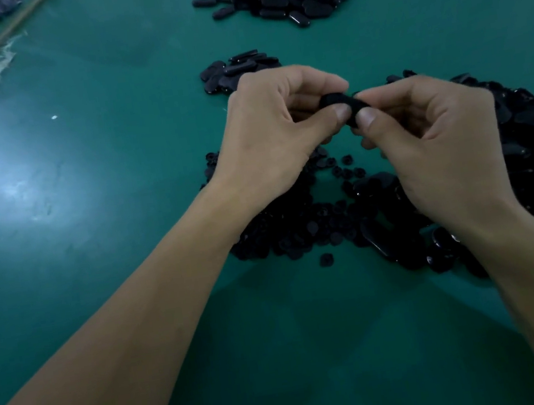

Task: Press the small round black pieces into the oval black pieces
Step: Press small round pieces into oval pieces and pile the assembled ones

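Hands meet above the green table (90, 227): my left hand (269, 133) and right hand (433, 151) both pinch 1 oval black piece (344, 104), thumbs on its near face. Its long axis runs roughly left to right between the 2 grips, so neither hand is nearer. Whether a round insert is seated in it, I cannot tell. Loose round pieces (296, 229) lie directly beneath, spare ovals (530, 131) to my right.
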Demonstrator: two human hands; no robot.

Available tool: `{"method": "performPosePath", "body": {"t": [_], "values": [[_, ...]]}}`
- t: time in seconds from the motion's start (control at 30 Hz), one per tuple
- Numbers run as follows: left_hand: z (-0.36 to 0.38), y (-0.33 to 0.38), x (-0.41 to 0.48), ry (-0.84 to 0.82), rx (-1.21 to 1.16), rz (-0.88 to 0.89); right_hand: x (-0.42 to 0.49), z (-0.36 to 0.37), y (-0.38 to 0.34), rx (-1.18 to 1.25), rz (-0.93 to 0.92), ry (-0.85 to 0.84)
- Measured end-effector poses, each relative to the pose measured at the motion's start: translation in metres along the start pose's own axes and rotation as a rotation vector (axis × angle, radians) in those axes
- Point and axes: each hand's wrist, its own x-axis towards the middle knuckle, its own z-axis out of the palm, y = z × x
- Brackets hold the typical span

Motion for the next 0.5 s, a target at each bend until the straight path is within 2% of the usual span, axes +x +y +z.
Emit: {"method": "performPosePath", "body": {"t": [0.07, 0.17, 0.3, 0.4, 0.5], "values": [[-0.001, -0.001, 0.001, 0.038, -0.019, -0.024, 0.0, 0.001, 0.001, -0.094, -0.019, 0.023], [-0.006, -0.004, 0.008, 0.142, -0.003, -0.084, 0.002, -0.006, 0.009, -0.408, -0.023, 0.014], [-0.019, -0.009, 0.022, 0.203, 0.066, -0.143, 0.003, -0.019, 0.02, -0.84, 0.165, -0.045], [-0.022, -0.013, 0.03, 0.224, 0.152, -0.147, 0.002, -0.02, 0.02, -0.915, 0.274, -0.085], [-0.024, -0.02, 0.039, 0.267, 0.217, -0.168, 0.002, -0.021, 0.023, -0.942, 0.29, -0.095]]}}
